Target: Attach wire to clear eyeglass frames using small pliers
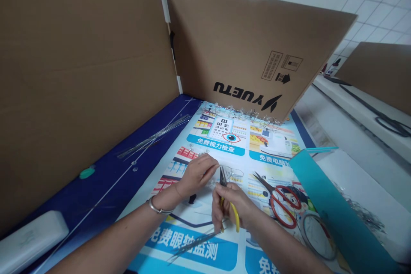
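My left hand [197, 175] pinches a small clear plastic piece [231, 175], possibly an eyeglass frame, though its shape is hard to make out. My right hand [229, 206] grips yellow-handled needle-nose pliers [234, 216], their dark tips [222, 177] reaching up against the clear piece. Both hands rest over a printed blue and white poster [221, 156]. A bundle of thin metal rods [192, 245] lies just below my right hand. Red-handled scissors [279, 205] lie to its right, and a round wire loop [317, 236] sits beyond them.
Cardboard panels [244, 43] stand along the back and left. Several thin rods [154, 137] lie on a dark blue mat [96, 180] at left, near a white case [28, 239]. A teal folder [334, 209] stands at right. Clear scraps [244, 113] line the cardboard's base.
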`<control>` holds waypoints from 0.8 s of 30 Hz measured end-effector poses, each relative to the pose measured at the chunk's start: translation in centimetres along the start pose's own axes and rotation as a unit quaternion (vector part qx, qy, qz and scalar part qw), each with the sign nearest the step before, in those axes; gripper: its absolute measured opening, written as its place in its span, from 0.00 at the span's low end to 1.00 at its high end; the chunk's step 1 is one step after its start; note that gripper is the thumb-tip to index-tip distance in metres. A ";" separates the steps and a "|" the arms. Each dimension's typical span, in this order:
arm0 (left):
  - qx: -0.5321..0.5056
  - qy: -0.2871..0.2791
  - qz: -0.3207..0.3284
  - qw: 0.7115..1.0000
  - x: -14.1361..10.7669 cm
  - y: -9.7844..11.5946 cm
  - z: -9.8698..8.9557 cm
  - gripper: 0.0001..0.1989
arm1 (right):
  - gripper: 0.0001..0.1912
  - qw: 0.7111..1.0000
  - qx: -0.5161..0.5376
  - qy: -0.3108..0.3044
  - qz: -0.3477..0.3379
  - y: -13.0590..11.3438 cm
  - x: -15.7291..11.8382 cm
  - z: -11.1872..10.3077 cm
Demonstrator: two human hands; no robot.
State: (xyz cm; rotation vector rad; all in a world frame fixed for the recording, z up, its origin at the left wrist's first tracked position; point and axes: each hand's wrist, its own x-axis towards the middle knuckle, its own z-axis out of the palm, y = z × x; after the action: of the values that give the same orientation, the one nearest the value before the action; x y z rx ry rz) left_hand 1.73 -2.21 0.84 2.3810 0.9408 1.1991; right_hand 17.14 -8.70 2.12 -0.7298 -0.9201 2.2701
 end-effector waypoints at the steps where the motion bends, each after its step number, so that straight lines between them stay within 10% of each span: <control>1: 0.001 0.000 0.002 1.000 0.0 0.0 0.0 0.05 | 0.17 1.000 -0.001 -0.001 0.000 0.0 0.0 0.0; 24: 0.018 0.016 0.040 0.999 -0.3 0.0 0.3 0.05 | 0.18 1.000 0.014 -0.006 -0.005 0.1 0.0 0.3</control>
State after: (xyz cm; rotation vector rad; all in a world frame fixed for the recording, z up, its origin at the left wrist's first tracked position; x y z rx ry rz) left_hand 1.82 -2.39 0.45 2.4560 0.8935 1.2629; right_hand 16.93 -8.90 2.17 -0.6990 -0.8941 2.2773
